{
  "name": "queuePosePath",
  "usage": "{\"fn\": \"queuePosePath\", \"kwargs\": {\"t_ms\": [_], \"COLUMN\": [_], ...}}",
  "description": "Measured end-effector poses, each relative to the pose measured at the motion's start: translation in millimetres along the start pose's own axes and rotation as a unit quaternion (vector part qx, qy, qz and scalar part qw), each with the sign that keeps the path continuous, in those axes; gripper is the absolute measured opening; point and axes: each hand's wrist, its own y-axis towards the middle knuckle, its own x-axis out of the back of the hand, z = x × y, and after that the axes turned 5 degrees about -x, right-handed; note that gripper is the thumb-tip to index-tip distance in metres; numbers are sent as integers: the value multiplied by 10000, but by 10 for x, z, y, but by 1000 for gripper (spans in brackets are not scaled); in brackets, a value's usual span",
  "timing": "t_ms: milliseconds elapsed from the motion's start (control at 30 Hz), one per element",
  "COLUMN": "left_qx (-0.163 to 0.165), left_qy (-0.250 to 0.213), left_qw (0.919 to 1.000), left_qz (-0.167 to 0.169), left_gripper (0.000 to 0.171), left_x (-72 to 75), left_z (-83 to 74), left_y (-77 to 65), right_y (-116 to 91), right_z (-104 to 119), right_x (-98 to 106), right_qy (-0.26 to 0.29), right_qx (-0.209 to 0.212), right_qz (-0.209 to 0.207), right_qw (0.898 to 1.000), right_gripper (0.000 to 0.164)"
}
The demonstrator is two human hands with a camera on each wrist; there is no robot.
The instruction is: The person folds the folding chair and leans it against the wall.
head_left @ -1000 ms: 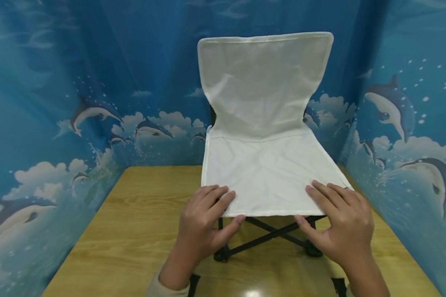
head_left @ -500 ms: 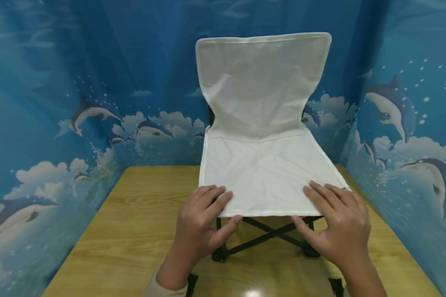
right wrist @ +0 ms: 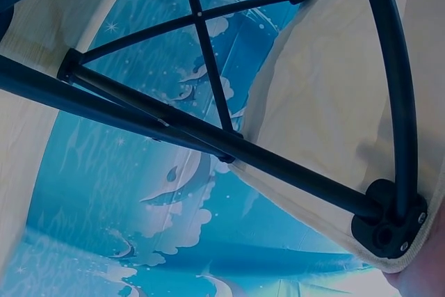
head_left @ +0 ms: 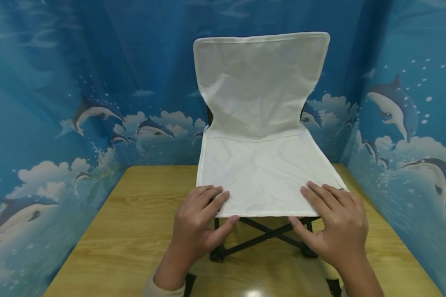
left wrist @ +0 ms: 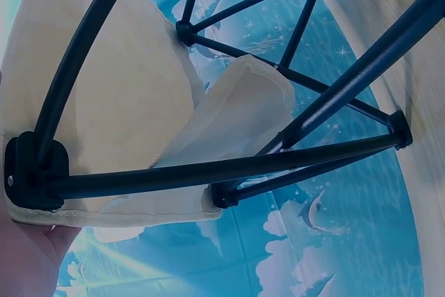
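A small folding chair (head_left: 258, 173) with a white fabric seat and backrest stands unfolded on a wooden surface. My left hand (head_left: 198, 220) rests on the seat's front left corner, fingers on top and thumb along the front edge. On the front right corner, my right hand (head_left: 336, 222) lies the same way. Below the seat, black crossed legs (head_left: 269, 235) show in the head view. In the left wrist view a black corner joint (left wrist: 36, 172) sits under the fabric; another corner joint (right wrist: 389, 220) appears in the right wrist view. Both palms are hidden.
The wooden tabletop (head_left: 134, 222) extends to the left of the chair and in front of it. Blue curtains (head_left: 152, 82) printed with dolphins and clouds enclose the back and both sides. Dark pieces of unclear kind (head_left: 333, 287) show near the wrists.
The chair and both hands have shifted slightly to the left together in the head view. The background has drifted slightly right; the hands keep their place on the seat corners.
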Motion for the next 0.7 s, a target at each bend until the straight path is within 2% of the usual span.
{"fn": "queuePosePath", "kwargs": {"t_ms": [700], "left_qx": [-71], "left_qy": [-11], "left_qw": [9997], "left_qz": [-215], "left_gripper": [49], "left_x": [65], "left_z": [65], "left_y": [-23], "right_y": [2], "right_z": [110], "right_x": [-35], "right_qy": [-18], "right_qx": [-51], "right_qz": [38], "right_qw": [10000], "right_gripper": [74]}}
